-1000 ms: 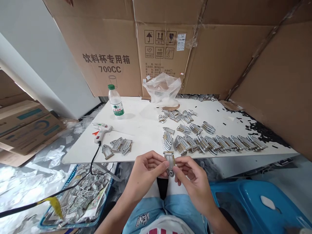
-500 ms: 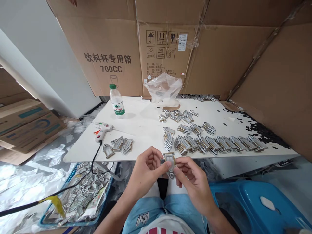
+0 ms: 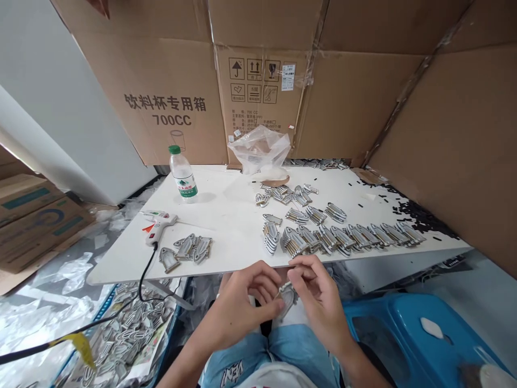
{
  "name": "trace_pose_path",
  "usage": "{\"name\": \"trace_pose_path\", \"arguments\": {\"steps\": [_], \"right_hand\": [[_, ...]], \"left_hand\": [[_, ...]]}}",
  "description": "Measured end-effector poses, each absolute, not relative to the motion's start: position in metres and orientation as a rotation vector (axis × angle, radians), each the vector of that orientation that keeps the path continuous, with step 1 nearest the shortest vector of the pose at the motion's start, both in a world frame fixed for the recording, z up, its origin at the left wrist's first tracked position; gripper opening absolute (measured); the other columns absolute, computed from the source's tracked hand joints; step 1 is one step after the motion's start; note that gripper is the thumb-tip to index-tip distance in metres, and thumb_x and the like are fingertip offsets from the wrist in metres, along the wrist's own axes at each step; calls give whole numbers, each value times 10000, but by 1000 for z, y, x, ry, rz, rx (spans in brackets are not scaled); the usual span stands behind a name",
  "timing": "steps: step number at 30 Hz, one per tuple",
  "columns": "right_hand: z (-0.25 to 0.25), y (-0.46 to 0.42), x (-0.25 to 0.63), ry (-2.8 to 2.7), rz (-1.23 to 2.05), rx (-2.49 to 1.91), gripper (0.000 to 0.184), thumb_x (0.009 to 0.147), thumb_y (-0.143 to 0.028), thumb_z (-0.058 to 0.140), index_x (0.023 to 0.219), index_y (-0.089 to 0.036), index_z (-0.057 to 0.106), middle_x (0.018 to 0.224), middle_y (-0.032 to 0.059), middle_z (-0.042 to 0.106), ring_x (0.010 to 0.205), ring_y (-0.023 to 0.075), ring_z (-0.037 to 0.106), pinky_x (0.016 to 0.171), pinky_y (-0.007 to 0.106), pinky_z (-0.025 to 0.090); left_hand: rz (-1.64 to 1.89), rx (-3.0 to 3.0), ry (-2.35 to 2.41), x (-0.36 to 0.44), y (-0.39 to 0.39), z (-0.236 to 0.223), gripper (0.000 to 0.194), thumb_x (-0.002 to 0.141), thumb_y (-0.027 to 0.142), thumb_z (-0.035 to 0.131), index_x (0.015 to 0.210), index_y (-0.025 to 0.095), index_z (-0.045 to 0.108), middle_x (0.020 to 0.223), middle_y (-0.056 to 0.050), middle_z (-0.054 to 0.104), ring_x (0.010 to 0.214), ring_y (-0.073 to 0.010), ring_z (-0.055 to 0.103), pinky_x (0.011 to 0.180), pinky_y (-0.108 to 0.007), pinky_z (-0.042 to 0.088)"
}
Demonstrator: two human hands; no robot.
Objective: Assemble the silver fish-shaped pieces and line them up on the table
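Note:
Both hands are together over my lap, just off the table's near edge. Between them is a small silver arched metal buckle (image 3: 287, 298), tilted and partly covered by fingers. My left hand (image 3: 244, 304) is closed, its thumb and fingers pinching the buckle from the left. At the buckle's upper right edge, my right hand (image 3: 317, 296) grips with thumb and bent fingers. Beyond them on the table, overlapping stacks of similar buckles (image 3: 348, 238) run to the right. A loose group of buckles (image 3: 186, 249) lies at the left.
A glue gun (image 3: 158, 226) rests on the white table (image 3: 230, 226) beside a bottle (image 3: 183, 175). A clear plastic bag (image 3: 262, 153) sits against cardboard walls (image 3: 169, 70). Small black pieces (image 3: 420, 213) are scattered at right. Below are a basket of metal parts (image 3: 135, 323) and a blue stool (image 3: 407, 328).
The buckle has turned in my fingers, from facing up to tilted and more covered. My right hand has shifted its grip to the upper edge. The camera view has moved slightly.

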State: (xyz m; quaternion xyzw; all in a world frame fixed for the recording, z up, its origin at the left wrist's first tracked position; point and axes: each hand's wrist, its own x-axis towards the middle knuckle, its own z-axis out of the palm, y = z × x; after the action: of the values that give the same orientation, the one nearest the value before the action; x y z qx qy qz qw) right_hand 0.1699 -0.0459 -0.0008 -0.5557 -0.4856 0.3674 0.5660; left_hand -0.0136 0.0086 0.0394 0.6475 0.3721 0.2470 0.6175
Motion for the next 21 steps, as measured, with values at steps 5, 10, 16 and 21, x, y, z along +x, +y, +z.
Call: {"name": "trace_pose_path", "arguments": {"steps": [5, 10, 16, 21], "right_hand": [[-3, -49, 168, -1152, 759, -1296, 298, 1073, -503, 597, 1210, -242, 642, 1008, 58, 733, 881, 202, 697, 768, 293, 566], [-6, -50, 163, -1433, 422, -1236, 184, 1041, -261, 640, 1225, -258, 633, 1040, 71, 704, 897, 213, 685, 809, 353, 592], [-11, -46, 158, -1635, 30, -1133, 440, 929, -90, 735, 1320, -283, 676, 1190, 119, 723, 1105, 291, 711, 926, 452, 612], [-6, -45, 156, -1635, -71, -1111, 444, 901, -43, 766, 1271, -286, 729, 1124, 92, 793, 987, 271, 729, 856, 447, 617]], "left_hand": [[613, 1464, 880, -9, 7, 40, 282, 868, 268, 804, 1126, 208, 707, 880, 1, 709, 738, -140, 650, 762, -274, 556], [810, 1212, 878, -9, 14, 33, 317, 856, 392, 865, 1018, 204, 667, 891, -34, 771, 814, -193, 732, 783, -306, 618], [904, 1163, 857, -7, 13, 35, 338, 806, 372, 930, 862, 191, 650, 851, -23, 766, 811, -173, 720, 744, -253, 612], [891, 1150, 844, -5, 12, 38, 343, 823, 378, 927, 851, 194, 640, 851, -21, 759, 820, -174, 718, 761, -265, 624]]}}
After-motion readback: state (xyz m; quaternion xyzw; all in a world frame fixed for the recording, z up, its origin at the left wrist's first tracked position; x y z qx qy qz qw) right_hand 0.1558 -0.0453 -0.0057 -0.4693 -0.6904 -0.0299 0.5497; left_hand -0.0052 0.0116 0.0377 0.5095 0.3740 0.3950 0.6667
